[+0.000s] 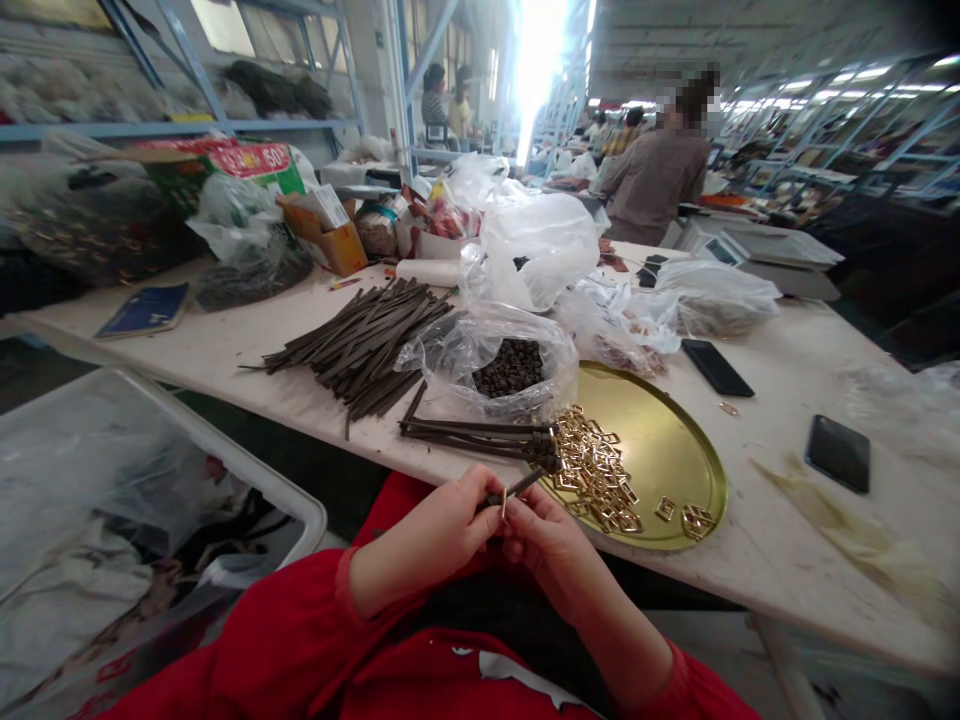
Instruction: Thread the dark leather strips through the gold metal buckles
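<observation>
The left hand (466, 512) and right hand (546, 540) are pinching a strip (527, 481) and buckle (504, 506) between them. They are apparently threading, next likely needing steady pulling.

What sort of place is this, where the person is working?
Most likely a factory or workshop floor. Many small gold-coloured frames lie heaped on a round tray, dark strips are piled on the table, and other people are farther back in a large hall.

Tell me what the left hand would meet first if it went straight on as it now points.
The left hand would probably meet the right hand, just beyond the gold-coloured buckle between them; exact depth is unclear.
</observation>
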Available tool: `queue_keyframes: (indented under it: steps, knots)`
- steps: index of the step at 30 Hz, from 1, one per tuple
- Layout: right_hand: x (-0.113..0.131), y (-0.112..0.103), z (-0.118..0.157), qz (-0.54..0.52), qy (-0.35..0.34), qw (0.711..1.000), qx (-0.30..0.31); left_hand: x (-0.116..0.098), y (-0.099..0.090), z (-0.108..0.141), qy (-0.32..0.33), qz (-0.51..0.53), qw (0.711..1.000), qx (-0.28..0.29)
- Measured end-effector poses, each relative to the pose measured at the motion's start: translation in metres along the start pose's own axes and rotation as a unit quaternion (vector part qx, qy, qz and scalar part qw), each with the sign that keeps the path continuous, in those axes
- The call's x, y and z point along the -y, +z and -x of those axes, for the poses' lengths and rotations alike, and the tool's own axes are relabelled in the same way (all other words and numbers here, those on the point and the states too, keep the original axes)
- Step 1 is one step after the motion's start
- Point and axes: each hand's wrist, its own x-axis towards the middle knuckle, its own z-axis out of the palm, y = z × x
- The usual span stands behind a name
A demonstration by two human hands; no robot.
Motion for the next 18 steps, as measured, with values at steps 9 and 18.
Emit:
queue_keyframes:
  steps: [9, 18]
  knots:
    - [-0.009, -0.004, 0.0, 0.096, -0.093, 0.988, -0.077, -0.002, 0.004, 0.002, -0.002, -0.011, 1.0, -0.009]
    - [-0.003, -0.005, 0.004, 0.248, -0.218, 0.933, -0.146, -0.001, 0.007, -0.003, -0.014, 0.081, 0.997, 0.012]
